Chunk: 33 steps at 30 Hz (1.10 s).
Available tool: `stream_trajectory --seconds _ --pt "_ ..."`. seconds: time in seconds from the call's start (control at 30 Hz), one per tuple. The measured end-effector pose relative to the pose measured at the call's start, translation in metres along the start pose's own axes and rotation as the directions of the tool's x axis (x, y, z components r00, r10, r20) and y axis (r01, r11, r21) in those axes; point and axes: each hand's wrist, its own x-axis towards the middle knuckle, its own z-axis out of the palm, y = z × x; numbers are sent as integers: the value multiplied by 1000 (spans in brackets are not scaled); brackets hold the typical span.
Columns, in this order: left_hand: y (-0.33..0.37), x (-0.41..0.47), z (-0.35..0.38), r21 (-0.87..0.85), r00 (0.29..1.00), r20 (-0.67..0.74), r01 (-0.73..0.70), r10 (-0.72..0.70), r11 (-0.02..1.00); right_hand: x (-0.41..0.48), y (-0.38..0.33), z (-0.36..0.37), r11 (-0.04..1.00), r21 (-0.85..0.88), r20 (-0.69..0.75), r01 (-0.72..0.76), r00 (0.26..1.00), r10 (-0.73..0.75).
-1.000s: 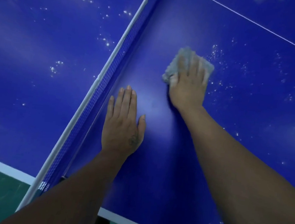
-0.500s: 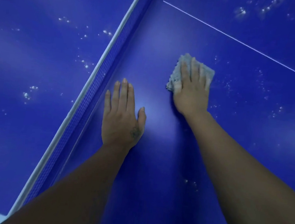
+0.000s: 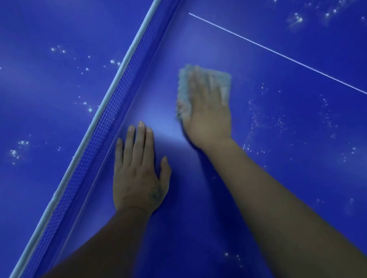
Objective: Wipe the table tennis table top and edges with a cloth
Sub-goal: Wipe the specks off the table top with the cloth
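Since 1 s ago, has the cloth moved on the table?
Yes. The cloth, pressed under the right hand, has slid closer to the white line, then sideways towards the net.

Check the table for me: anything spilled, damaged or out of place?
White specks dot the table right of the cloth and beyond the net: unwiped dust or droplets, I cannot tell which. The net looks straight; no damage shows.

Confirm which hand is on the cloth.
The right hand: its fingers press flat on the grey cloth. The left hand rests on the bare table top beside the net.
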Motion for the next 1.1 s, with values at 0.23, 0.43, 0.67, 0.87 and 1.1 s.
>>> stream_trajectory --seconds 0.23,0.43,0.67,0.87,1.1 --pt "0 1 2 -2 1000 29 7 -7 1000 28 45 -7 918 55 -23 -394 918 395" --pt "-1 1 4 -9 1000 16 5 -5 1000 52 6 -6 999 33 -18 8 1000 -8" --pt "-2 1 5 22 999 40 0 -1 1000 67 90 -7 868 76 -45 -491 868 494" --pt "-2 0 5 -1 1000 14 -8 8 1000 71 16 -5 999 26 3 -29 1000 29" --pt "-1 0 4 14 1000 11 -12 12 1000 48 115 -10 814 115 -67 -569 813 578"
